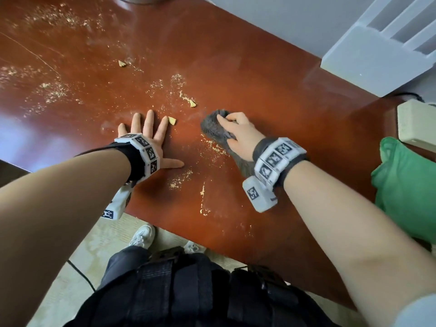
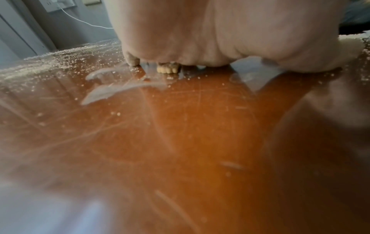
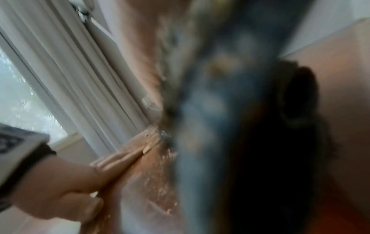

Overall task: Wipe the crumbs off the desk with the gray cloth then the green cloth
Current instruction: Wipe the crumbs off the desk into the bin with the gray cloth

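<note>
We see the right hand [image 1: 238, 133] gripping the bunched gray cloth [image 1: 215, 131], its fingers [image 1: 226, 119] curled over the top and pressing the cloth down on the reddish-brown worktop [image 1: 271, 95]. A tail of the cloth trails back under the wrist. In the right wrist view the gray cloth [image 3: 210, 110] fills the middle as a blurred mass.

The left hand [image 1: 147, 138] lies flat on the worktop to the left of the cloth, fingers straight and spread apart, holding nothing. A broken biscuit piece [image 1: 172, 120] sits just beside its index fingertip; the left wrist view shows that biscuit piece [image 2: 166, 69] beyond the palm.

Fine crumbs [image 1: 212, 147] lie scattered between the two hands and close against the cloth's near edge, and more crumb patches [image 1: 54, 90] spread over the far left of the worktop. Two further biscuit pieces rest beyond the hands, one [image 1: 193, 103] near the cloth and one [image 1: 122, 63] farther off.

The green cloth [image 1: 405, 185] lies crumpled at the right edge of the worktop, well apart from the gray one, beside a pale power strip [image 1: 415, 123].
</note>
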